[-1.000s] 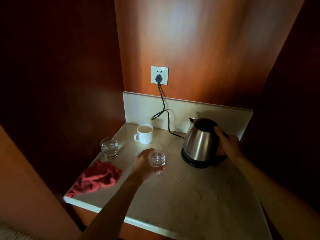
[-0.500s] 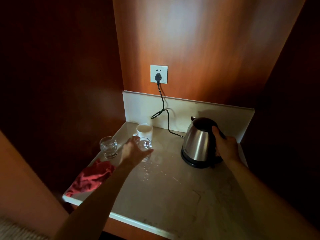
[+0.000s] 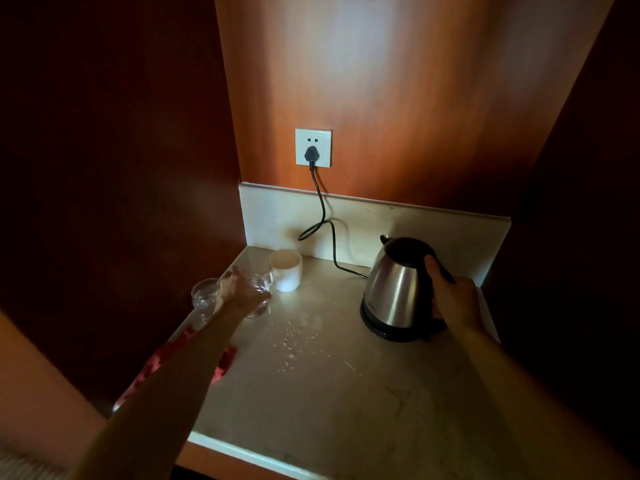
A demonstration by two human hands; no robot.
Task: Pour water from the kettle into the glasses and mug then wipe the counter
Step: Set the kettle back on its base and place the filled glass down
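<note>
A steel kettle (image 3: 394, 289) with a black lid stands on its base at the right of the counter (image 3: 346, 393); my right hand (image 3: 450, 299) grips its black handle. My left hand (image 3: 239, 292) is closed round a clear glass (image 3: 260, 296) with water in it, low over the counter's left side. A second glass (image 3: 204, 299) with water stands just left of it. The white mug (image 3: 285, 273) sits behind them near the back wall. A red cloth (image 3: 221, 362) lies at the left edge, mostly hidden under my left forearm. Water drops (image 3: 294, 341) speckle the counter's middle.
The kettle's black cord (image 3: 323, 216) runs from a white wall socket (image 3: 313, 147) down the pale backsplash to the base. Dark wooden walls close in the counter on the left, right and back. The front edge is at the bottom.
My left hand has carried the glass from the counter's middle to the left, beside the other glass and in front of the mug. Spilled drops now show in the middle. My right hand stays on the kettle.
</note>
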